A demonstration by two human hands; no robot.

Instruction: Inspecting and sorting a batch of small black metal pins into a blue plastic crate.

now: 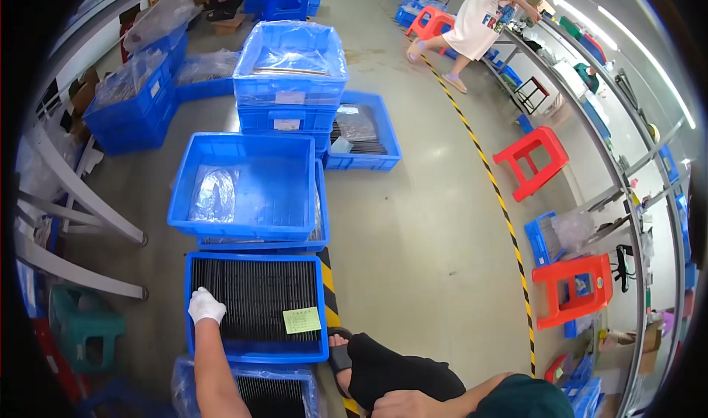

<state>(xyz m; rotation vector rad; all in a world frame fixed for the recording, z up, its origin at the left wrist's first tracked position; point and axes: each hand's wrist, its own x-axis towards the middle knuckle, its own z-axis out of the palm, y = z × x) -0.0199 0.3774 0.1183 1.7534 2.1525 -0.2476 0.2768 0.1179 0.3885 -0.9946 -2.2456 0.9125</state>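
My left hand (pixel 206 306), in a white glove, rests at the left end of the thin black panels (pixel 258 292) packed in a row inside a blue crate (pixel 324 307). Its fingers are curled together over the panel ends; whether a panel is pinched in them is hidden. A yellow-green paper label (pixel 302 320) lies on the panels at the crate's near right. My bare right hand (pixel 402 405) lies on my black-clothed knee at the lower edge, its fingers mostly hidden.
Beyond stands a blue crate (pixel 280 189) with clear plastic inside, then a tall crate stack (pixel 291 64). Another crate of panels (pixel 269 396) is nearest me. Grey table legs (pixel 88 274) stand left, red stools (pixel 571 289) right. Someone in a light dress (pixel 476 19) is far right.
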